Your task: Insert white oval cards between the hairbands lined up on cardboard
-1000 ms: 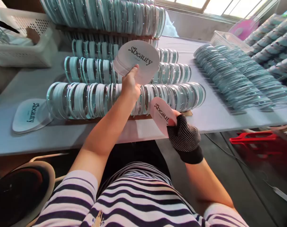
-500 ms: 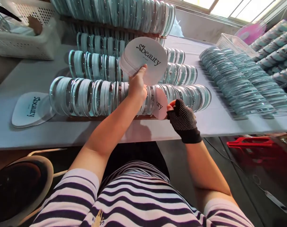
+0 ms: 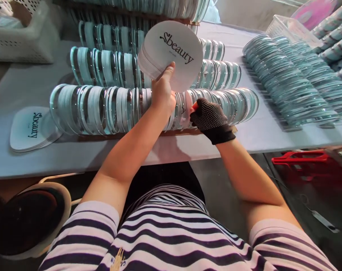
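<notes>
Nearest the camera was the person's striped shirt (image 3: 171, 233), with both forearms reaching forward over the counter (image 3: 60, 154) edge. The right hand (image 3: 210, 118), in a dark dotted glove with open fingertips, sat at the front row of clear round cases (image 3: 103, 109), its grip pinched shut on a single pink card (image 3: 186, 109) that stood edge-on among the cases; only a sliver of that card showed between them. Just beside it, the bare left hand (image 3: 163, 94) was raised above the same row, its grip closed around the lower edge of a thick stack of round white cards (image 3: 172, 54) printed "Sbeauty", thumb on the front face, the stack tilted toward the camera.

To the left, on the bare counter, lay another small pile of printed cards (image 3: 32, 126), flat and just touching the end of the front row. Behind the front row stood two more rows of cases on edge (image 3: 108, 66), then a higher stacked row at the top of the view. Farther right, well apart, long slanted lines of cases (image 3: 286, 82) lay across the counter, with a white basket (image 3: 289, 28) beyond them. A second white basket (image 3: 21, 41) stood at the far left.
</notes>
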Motion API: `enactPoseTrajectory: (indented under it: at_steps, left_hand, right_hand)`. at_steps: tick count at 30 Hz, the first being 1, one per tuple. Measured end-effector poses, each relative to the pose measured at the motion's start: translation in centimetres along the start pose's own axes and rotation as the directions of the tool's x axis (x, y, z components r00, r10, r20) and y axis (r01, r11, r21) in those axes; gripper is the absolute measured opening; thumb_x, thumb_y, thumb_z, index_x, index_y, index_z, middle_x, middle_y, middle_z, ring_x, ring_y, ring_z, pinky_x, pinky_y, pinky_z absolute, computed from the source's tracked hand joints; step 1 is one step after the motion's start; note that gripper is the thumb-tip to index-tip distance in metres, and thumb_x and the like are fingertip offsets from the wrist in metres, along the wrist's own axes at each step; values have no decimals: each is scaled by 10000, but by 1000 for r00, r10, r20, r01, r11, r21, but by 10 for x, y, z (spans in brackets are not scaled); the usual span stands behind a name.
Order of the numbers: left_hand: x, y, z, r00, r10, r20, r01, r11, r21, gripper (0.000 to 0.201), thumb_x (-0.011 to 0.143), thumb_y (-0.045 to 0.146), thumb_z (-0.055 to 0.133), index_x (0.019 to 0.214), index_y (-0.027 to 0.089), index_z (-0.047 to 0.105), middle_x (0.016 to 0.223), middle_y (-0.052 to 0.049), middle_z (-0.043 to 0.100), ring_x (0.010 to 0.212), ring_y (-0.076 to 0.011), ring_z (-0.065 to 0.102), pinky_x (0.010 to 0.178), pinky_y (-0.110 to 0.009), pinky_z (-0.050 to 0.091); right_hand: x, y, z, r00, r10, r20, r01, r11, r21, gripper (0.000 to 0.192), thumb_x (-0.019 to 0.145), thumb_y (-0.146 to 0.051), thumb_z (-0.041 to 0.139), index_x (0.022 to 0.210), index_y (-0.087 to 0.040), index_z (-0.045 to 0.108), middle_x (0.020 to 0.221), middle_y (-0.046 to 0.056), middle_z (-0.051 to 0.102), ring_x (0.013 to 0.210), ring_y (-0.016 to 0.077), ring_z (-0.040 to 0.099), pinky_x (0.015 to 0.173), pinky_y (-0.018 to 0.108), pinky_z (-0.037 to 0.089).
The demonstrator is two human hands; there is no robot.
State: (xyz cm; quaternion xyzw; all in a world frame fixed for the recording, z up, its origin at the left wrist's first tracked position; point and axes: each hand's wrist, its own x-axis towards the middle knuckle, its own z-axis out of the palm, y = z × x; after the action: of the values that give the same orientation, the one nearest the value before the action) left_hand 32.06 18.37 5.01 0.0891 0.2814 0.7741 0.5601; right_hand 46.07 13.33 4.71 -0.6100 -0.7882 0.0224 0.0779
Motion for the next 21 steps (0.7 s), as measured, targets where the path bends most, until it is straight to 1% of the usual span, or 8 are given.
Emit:
enactPoseTrajectory:
  at_steps: [5,8,11,13,14,16,18,21]
  left_hand:
    - [2,-2,-2,1000,-7,12,7,1000,17,393,1035,421,436,1418,359,499,1324,64,667,1477,-222,368,1229,-502,348]
    - [-1,-1,-2,1000,3,10,-3,1000,10,379,1017,359,499,1395,384,515,1314,61,673,1461,-209,394,1240,-465,336]
    - [-4,-2,-1,1000,31,-3,-31,1000,-2,443,982,212,555,1414,299,504,1413,7,612,1385,-224,501,1192,-439,398]
    - [-3,-6,1,999,44,-7,-44,999,-4,448,965,197,584,1399,286,520,1428,-4,600,1374,-227,515,1171,-412,417]
    - [-2,-8,2,999,50,-13,-50,999,-3,438,958,204,602,1383,286,537,1420,-1,606,1381,-227,508,1166,-398,420]
    - [0,-13,4,997,70,-30,-70,998,2,416,938,201,636,1343,277,574,1398,0,622,1388,-223,499,1158,-367,426]
    - [1,-15,6,993,116,-37,-116,993,8,385,916,165,656,1292,235,607,1380,-21,634,1373,-219,517,1139,-342,446]
    - [-6,-12,7,987,163,-9,-163,986,41,284,898,108,650,1173,175,651,1332,-62,665,1324,-214,567,1093,-324,494]
  right_hand:
    - [-19,5,16,998,-41,44,43,998,-46,244,913,-311,472,929,-173,672,856,108,714,730,226,637,619,293,355]
    - [-22,10,18,997,-32,66,19,982,188,215,886,-323,508,909,-177,664,843,91,716,683,193,626,587,275,373]
    - [-17,12,20,984,2,177,-125,717,685,287,870,-402,533,1001,-166,631,730,43,683,497,134,538,490,249,379]
    - [-14,11,20,974,-10,228,-194,487,852,401,838,-479,582,1078,-159,596,683,16,662,427,116,489,434,239,363]
    - [-13,11,20,969,-32,247,-209,433,877,435,823,-498,602,1093,-158,587,659,6,650,418,116,485,421,236,360]
    - [-11,11,14,955,-96,280,-195,509,839,397,841,-506,592,1038,-163,606,596,-9,614,422,125,498,423,238,375]
    - [-7,13,4,965,-84,247,-110,728,677,326,880,-484,557,901,-169,638,582,11,605,482,148,547,470,257,424]
    - [6,22,-18,999,-18,-51,33,944,327,350,948,-424,475,873,-141,666,783,120,688,727,212,650,628,310,501]
